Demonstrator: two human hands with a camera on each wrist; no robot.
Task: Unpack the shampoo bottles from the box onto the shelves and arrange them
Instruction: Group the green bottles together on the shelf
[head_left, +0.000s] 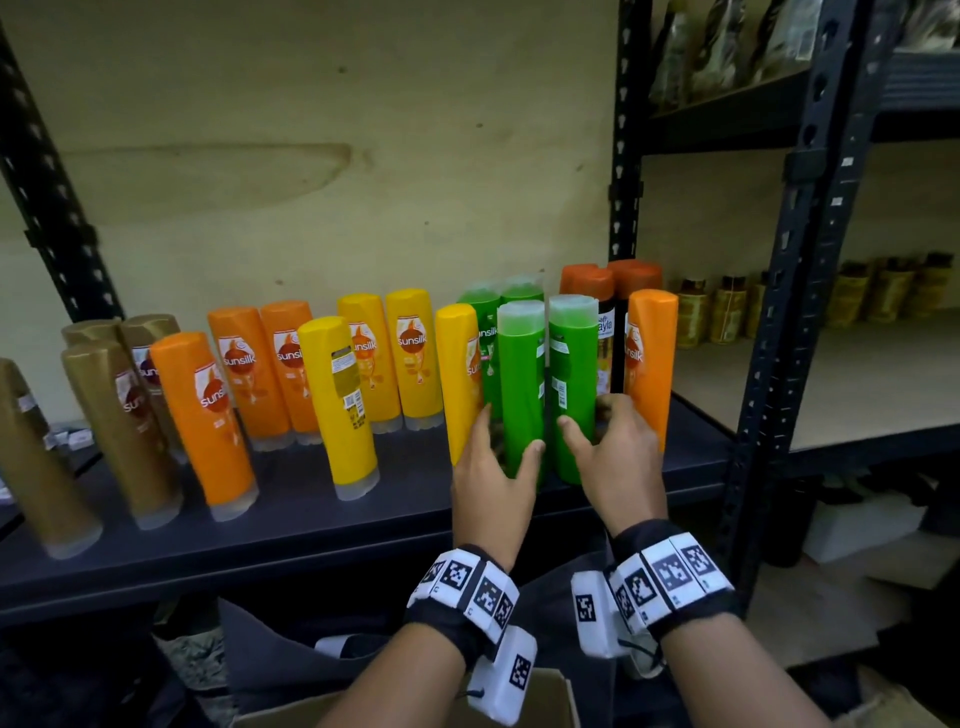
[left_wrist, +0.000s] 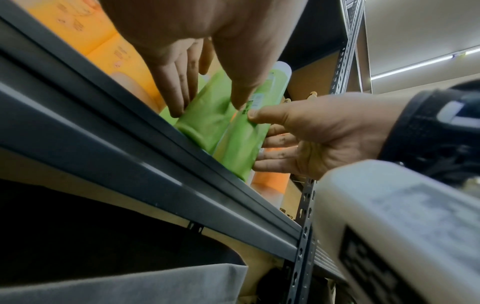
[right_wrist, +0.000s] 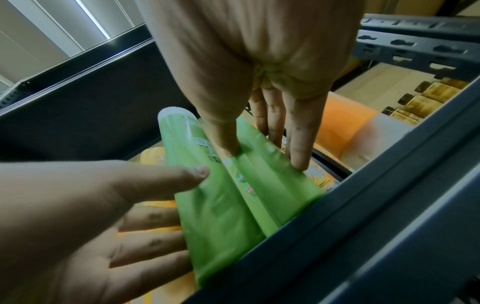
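The step in hand looks like arranging: the left hand (head_left: 493, 478) holds one green shampoo bottle (head_left: 521, 389) and the right hand (head_left: 618, 462) its twin (head_left: 573, 384), each with thumb on the near face and straight fingers along the outer side; both bottles stand upright, almost touching, at the front of the dark shelf (head_left: 311, 514) (barcode backs outward). Next, I judge, comes turning labels forward and sliding them back against the green bottles behind; the yellow bottle (head_left: 457, 374) and orange bottle (head_left: 652, 358) crowd either side, so little room.
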